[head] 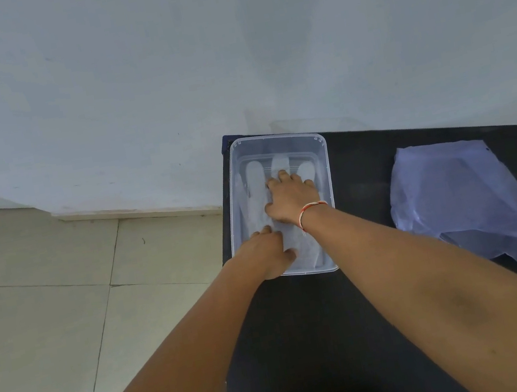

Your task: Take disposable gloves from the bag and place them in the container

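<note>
A clear plastic container [322, 157] stands on the black table near its far left corner. Translucent disposable gloves [255, 175] lie flat inside it, fingers pointing toward the wall. My right hand [292, 198], with a red and white thread at the wrist, rests palm down on the gloves with fingers spread. My left hand [268, 251] lies at the container's near left corner, its fingers flat on the cuff end of the gloves. A crumpled bluish plastic bag [469, 203] lies on the table to the right, apart from both hands.
The black table [310, 342] ends just left of the container, with tiled floor [44, 302] below. A pale wall [224, 46] rises right behind the table's far edge.
</note>
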